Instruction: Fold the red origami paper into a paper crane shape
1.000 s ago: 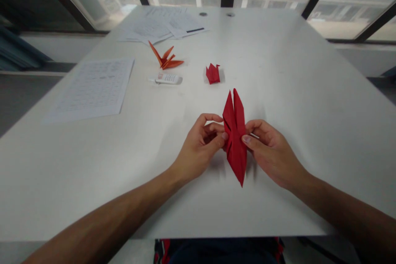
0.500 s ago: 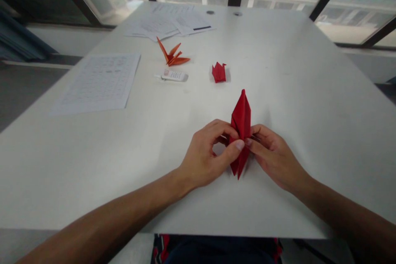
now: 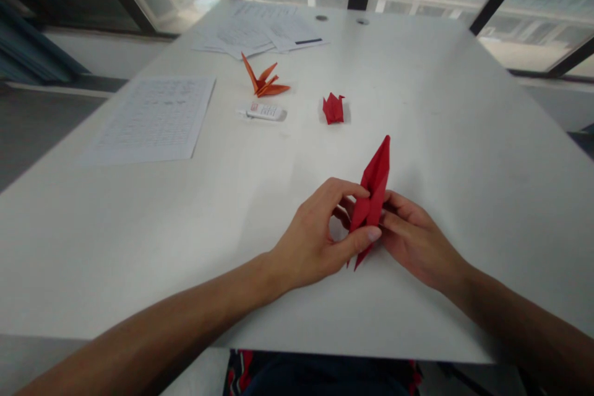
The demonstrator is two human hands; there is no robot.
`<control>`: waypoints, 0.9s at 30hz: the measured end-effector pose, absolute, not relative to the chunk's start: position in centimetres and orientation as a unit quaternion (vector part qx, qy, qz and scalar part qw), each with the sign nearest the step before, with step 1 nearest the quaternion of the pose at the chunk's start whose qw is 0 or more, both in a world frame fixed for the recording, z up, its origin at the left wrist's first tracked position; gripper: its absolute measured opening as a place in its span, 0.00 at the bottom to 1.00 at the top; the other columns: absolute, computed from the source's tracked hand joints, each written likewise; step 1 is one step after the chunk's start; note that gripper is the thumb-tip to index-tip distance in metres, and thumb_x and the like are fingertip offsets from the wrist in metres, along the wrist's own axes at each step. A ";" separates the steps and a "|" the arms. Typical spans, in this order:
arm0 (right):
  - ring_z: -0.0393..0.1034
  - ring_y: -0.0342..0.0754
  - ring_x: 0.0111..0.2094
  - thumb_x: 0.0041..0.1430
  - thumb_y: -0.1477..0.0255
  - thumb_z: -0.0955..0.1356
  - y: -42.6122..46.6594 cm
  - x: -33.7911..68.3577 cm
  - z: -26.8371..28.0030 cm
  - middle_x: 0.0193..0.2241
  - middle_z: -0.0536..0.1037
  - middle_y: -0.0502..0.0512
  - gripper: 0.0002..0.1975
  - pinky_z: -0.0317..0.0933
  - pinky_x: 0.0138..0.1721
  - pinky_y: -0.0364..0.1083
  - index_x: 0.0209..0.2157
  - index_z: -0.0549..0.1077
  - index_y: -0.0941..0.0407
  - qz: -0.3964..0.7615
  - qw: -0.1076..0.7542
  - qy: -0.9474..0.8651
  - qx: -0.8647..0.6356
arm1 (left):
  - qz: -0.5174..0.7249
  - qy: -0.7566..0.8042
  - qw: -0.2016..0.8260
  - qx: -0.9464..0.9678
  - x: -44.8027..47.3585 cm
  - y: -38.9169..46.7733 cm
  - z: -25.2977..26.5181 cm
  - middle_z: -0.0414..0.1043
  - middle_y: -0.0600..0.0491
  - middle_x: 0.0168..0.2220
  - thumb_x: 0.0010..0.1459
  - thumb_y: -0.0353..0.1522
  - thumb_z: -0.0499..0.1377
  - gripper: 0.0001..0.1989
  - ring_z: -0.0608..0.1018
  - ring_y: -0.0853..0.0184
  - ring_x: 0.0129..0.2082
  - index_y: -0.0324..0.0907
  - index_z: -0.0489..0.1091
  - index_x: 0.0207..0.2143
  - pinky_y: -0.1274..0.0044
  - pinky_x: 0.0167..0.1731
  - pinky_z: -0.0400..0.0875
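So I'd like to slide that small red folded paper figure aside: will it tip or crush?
The small red folded figure is thin creased paper, so probably very light and apt to skid or tip when nudged. Its upright points would likely crumple if pinched. The table looks smooth, so sliding should be easy.

My left hand (image 3: 320, 238) hides the red fold's (image 3: 375, 182) lower half; print on the sheet (image 3: 151, 120) is too small to read.

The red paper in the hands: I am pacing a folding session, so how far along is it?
Already done: an orange paper crane and a small red folded piece sit on the white table. In hand: the left hand and right hand pinch a narrow red folded paper, creased into a long pointed shape. Left: it shows no spread wings, neck or head like the orange one.
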State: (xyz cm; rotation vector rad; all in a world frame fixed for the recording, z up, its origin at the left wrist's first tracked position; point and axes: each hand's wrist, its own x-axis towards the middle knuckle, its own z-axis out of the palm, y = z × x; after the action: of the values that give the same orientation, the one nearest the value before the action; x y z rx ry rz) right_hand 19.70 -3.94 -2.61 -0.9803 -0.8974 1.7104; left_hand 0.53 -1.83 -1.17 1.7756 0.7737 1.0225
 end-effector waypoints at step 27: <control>0.75 0.46 0.37 0.60 0.69 0.75 -4.0 19.9 -2.6 0.35 0.79 0.47 0.14 0.69 0.40 0.46 0.47 0.73 0.47 0.546 0.534 -0.447 -0.467 | 0.430 0.353 0.663 0.502 1.0 -0.6 -1.7 0.73 0.55 0.37 0.59 0.28 0.65 0.20 0.77 0.69 0.36 0.45 0.63 0.51 0.75 0.38 0.72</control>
State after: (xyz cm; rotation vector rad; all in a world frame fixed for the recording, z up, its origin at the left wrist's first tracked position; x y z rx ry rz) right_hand 19.92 -4.03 -2.62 -1.1120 -1.0641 1.3000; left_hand 0.98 -0.60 -1.66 1.1345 0.7979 0.9713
